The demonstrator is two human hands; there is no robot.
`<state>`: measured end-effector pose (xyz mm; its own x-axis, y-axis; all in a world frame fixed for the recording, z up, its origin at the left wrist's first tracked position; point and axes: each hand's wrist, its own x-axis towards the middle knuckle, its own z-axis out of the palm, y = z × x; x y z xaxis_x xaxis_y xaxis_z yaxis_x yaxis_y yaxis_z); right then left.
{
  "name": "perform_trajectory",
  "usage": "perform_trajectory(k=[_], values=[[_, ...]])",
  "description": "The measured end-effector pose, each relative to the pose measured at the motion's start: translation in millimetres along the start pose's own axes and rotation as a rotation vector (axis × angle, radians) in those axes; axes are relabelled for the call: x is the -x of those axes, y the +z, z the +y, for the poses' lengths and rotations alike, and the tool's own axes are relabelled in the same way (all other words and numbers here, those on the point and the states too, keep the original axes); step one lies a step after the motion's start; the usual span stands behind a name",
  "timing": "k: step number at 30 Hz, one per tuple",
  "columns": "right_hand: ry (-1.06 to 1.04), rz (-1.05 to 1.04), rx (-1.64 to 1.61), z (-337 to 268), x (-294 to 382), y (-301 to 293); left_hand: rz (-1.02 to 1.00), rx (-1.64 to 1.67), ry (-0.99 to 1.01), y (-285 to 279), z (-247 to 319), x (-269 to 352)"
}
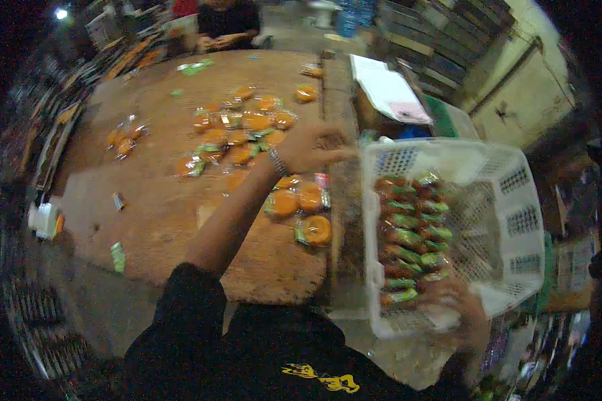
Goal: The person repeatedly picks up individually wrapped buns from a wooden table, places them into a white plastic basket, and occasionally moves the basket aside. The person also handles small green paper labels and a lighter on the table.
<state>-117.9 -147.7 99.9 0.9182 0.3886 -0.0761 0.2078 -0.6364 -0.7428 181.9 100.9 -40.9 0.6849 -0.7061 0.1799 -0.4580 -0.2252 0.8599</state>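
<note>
My left hand [318,148], with a bracelet at the wrist, reaches over the wooden table near its right edge, fingers apart and holding nothing that I can see. Several clear-wrapped round orange items [256,120] with green on the wrapping lie scattered under and around that forearm. To the right stands a white perforated plastic basket [519,215], where similar packets [401,220] are packed in two rows along the left side. My right hand [444,298] is blurred inside the basket's near end, by the last packets; whether it holds one is unclear.
Papers [391,92] lie beyond the basket. A small group of wrapped orange items [125,140] sits at the table's left, with a green wrapper scrap [118,257] nearer me. Another person's hands [223,41] are at the far edge. A white object [45,220] is at the left edge.
</note>
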Motion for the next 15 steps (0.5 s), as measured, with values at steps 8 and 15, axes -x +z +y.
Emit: perform_trajectory(k=[8, 15], values=[[0.26, -0.133, -0.487, 42.3, -101.4, 225.3, 0.492, -0.066, -0.398, -67.5, -282.3, 244.5], [0.782, 0.7, 0.823, 169.6, -292.1, 330.8, 0.727, -0.039, -0.421, -149.3, -349.9, 246.1]])
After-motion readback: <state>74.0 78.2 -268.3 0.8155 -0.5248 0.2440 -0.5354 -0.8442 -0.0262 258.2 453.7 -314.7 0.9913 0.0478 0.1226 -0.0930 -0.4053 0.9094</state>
